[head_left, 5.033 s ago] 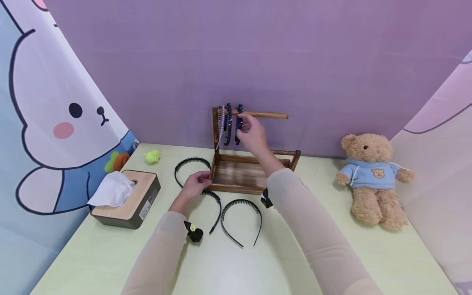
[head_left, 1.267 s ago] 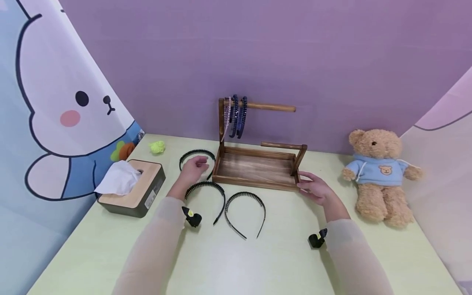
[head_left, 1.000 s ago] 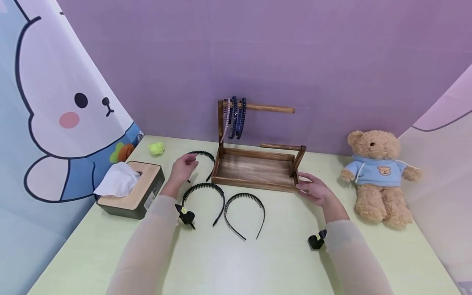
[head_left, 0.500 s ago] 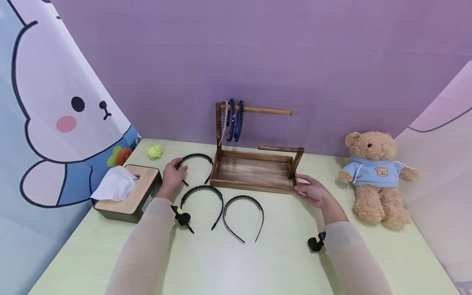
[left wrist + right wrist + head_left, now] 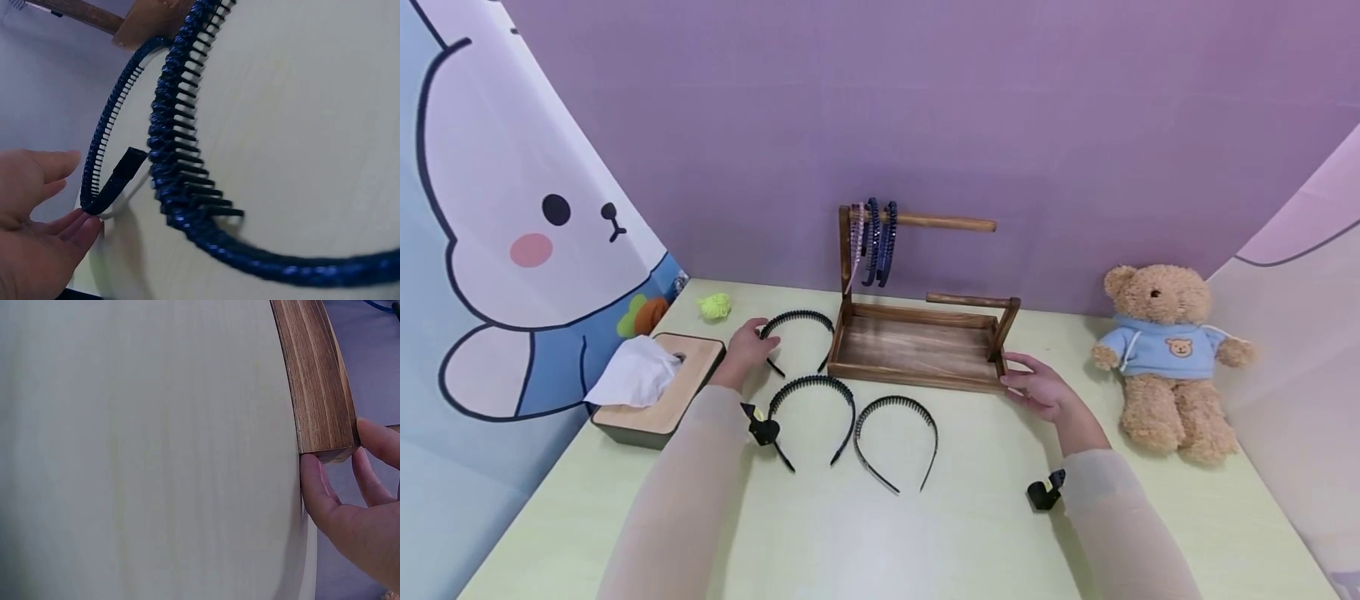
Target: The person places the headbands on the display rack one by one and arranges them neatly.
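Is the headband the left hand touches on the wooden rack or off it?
Off: the headband, at the left hand, sits left of the wooden rack, around neither bar.

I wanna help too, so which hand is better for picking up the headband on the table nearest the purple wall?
Probably the left hand: it's right at that dark headband. The right hand is farther away, holding the right end of the wooden stand.

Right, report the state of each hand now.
Left hand: open, fingertips at the farthest loose toothed headband.
Right hand: holding the wooden headband rack by its near right corner.
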`<state>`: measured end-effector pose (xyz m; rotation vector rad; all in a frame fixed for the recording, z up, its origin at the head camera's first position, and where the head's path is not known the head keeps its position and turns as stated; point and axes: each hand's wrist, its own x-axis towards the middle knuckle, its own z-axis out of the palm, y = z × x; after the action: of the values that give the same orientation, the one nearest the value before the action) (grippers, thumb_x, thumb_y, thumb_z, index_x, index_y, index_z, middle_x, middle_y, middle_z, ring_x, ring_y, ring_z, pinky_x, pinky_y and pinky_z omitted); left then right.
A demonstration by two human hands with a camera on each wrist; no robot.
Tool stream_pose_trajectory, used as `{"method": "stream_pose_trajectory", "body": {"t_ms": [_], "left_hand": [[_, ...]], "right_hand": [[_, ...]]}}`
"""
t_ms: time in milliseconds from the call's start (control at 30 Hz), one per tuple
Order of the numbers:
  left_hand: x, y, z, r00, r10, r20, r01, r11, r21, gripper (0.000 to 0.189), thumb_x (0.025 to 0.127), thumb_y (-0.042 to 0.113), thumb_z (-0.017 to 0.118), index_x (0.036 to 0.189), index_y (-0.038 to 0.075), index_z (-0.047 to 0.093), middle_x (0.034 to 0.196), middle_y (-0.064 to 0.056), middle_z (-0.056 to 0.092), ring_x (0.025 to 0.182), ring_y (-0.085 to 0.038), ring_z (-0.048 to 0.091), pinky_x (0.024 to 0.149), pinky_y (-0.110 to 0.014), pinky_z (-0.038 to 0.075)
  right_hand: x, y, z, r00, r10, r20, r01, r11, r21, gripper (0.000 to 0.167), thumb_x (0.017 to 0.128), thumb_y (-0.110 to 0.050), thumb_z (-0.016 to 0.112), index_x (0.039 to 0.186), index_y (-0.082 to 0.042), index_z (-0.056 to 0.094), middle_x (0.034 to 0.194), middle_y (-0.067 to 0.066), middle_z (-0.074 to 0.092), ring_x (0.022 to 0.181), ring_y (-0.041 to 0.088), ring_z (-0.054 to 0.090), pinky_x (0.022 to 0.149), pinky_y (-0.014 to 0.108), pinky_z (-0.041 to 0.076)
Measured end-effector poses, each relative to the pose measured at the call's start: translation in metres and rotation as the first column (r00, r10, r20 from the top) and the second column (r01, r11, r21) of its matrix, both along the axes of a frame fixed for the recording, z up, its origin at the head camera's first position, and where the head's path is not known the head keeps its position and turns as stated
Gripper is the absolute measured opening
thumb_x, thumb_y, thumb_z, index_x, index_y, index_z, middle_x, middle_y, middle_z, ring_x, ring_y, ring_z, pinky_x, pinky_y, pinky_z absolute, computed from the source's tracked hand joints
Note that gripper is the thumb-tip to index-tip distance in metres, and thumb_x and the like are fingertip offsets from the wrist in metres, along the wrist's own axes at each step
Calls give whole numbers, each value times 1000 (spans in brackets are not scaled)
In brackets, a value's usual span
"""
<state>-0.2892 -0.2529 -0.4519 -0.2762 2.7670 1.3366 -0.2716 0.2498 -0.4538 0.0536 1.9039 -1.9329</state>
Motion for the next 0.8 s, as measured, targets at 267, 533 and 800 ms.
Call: {"method": "stream_pose_trajectory", "body": {"t_ms": [267, 533, 800], "left_hand": [[-1, -3, 0, 999, 36, 25, -37, 999, 36, 56, 98, 11, 55, 147, -2, 33, 140, -34, 38, 126, -46, 40, 105, -52, 36], [1, -1, -4, 997, 70, 14, -71, 991, 111, 48, 99, 11, 54, 143, -3, 41, 138, -30, 43, 124, -42, 45, 105, -47, 37], [5, 3, -2, 992, 121, -34, -112, 975, 192, 44, 102, 13, 49, 143, -2, 43, 135, -28, 45, 122, -39, 45, 104, -45, 37]], "right_hand": [[0, 0, 2, 1000, 0, 5, 0, 1000, 2, 61, 99, 4, 49, 152, 1, 19, 144, 23, 28, 102, 11, 53, 105, 37, 39], [0, -1, 2, 1000, 1, -2, -1, 1000, 5, 61, 99, 3, 50, 151, 1, 20, 142, 22, 31, 100, 10, 54, 105, 38, 38], [-1, 0, -1, 1000, 5, -4, -5, 1000, 10, 61, 99, 3, 51, 151, 1, 20, 142, 23, 31, 99, 10, 56, 98, 31, 45]]}}
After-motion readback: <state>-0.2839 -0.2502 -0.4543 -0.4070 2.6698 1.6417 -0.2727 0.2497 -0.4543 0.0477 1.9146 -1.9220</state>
